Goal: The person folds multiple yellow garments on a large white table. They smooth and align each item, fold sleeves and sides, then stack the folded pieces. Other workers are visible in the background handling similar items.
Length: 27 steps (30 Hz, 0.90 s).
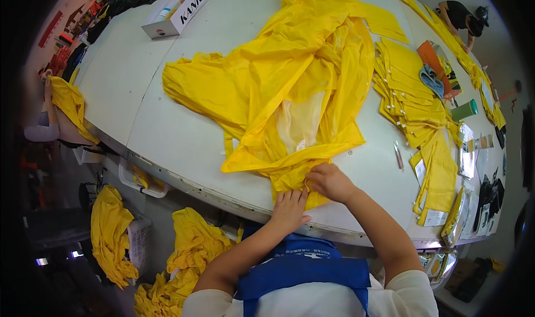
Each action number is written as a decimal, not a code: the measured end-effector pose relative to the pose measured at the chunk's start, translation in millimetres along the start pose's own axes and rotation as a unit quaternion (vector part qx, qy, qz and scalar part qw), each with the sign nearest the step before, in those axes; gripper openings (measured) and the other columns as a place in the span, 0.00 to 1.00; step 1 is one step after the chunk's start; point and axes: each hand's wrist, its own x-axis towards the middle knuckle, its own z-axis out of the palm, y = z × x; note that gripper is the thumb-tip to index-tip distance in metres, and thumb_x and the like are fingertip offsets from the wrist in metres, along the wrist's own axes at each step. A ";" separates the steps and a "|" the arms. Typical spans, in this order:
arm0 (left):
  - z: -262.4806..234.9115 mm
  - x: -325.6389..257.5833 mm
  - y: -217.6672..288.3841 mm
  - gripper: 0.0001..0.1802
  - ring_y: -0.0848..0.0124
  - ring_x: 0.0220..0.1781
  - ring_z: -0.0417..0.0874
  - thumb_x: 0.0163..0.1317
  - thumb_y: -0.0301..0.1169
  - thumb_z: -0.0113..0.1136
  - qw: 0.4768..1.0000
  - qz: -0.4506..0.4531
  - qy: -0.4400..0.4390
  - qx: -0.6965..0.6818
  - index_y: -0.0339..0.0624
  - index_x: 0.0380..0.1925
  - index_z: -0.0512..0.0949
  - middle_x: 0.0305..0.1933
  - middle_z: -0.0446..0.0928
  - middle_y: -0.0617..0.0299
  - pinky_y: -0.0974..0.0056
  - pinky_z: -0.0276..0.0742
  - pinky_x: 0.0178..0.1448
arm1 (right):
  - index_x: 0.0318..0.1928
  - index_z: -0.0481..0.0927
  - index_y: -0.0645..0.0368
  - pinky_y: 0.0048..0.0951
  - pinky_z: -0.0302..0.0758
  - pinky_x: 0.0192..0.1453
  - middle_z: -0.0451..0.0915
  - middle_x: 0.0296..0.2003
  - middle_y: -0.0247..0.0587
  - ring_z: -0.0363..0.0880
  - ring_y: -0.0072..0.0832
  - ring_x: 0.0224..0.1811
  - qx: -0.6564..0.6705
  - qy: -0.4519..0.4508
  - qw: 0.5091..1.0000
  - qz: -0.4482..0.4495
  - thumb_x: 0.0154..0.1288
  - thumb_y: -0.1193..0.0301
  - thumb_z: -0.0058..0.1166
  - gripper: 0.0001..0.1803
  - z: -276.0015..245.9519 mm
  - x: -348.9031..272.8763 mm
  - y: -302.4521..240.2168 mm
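A large thin yellow garment [251,88], like a raincoat, lies crumpled across the white table in front of me. A pale, see-through lining [301,119] shows in its opening. One narrow yellow part of it reaches down to the near table edge. On that part rests my left hand [290,210], fingers stretched out flat against the fabric. Just right of it and a little farther away, my right hand [329,181] is closed in a pinch at the fabric. Its fingertips are bent downward, and they seem to grip the cloth; the exact spot is partly hidden.
Right on the table [195,144] lie stacked yellow pieces [407,83], a pen [398,154], an orange box [434,66] and a green cylinder [464,110]. A white box [177,11] stands far left. Yellow cloth fills a basket [139,242] below the edge. Other people work left and far right.
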 end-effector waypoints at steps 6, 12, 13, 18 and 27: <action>25.1 -10.2 -14.4 0.18 0.64 0.40 0.74 0.52 0.36 0.61 0.986 0.093 0.141 0.009 0.42 0.43 0.76 0.37 0.75 0.61 0.56 0.65 0.50 | 0.46 0.79 0.55 0.37 0.70 0.54 0.78 0.45 0.41 0.75 0.40 0.49 -0.072 -0.039 0.992 -0.098 0.54 0.65 0.61 0.18 -19.7 -36.5 -23.9; 26.2 12.6 -29.0 0.05 0.52 0.27 0.79 0.56 0.31 0.55 0.988 -0.014 0.055 -0.142 0.43 0.32 0.74 0.23 0.77 0.54 0.54 0.73 0.36 | 0.40 0.79 0.53 0.37 0.70 0.48 0.78 0.38 0.34 0.75 0.33 0.43 -0.025 -0.113 0.993 0.033 0.55 0.63 0.59 0.13 17.3 -41.2 13.8; 24.1 16.0 -30.5 0.05 0.50 0.26 0.78 0.57 0.31 0.55 0.987 -0.059 0.057 -0.141 0.44 0.31 0.74 0.22 0.76 0.52 0.53 0.73 0.35 | 0.41 0.79 0.53 0.35 0.70 0.48 0.78 0.38 0.34 0.75 0.32 0.43 -0.080 -0.063 0.994 -0.035 0.55 0.64 0.59 0.13 8.9 -32.2 1.9; 17.9 30.8 -30.7 0.05 0.50 0.27 0.78 0.58 0.33 0.55 0.974 -0.141 0.013 -0.175 0.46 0.32 0.74 0.23 0.76 0.53 0.53 0.73 0.36 | 0.41 0.81 0.52 0.32 0.69 0.49 0.78 0.36 0.33 0.75 0.30 0.43 -0.108 -0.040 0.986 -0.121 0.54 0.64 0.60 0.14 14.6 -24.4 3.2; 9.3 30.8 -38.1 0.13 0.54 0.34 0.78 0.52 0.33 0.64 0.987 -0.003 0.137 -0.081 0.43 0.36 0.74 0.28 0.76 0.57 0.54 0.73 0.41 | 0.43 0.79 0.61 0.40 0.75 0.47 0.81 0.32 0.48 0.79 0.43 0.36 0.184 -0.075 0.972 0.129 0.57 0.69 0.59 0.14 9.3 9.6 26.8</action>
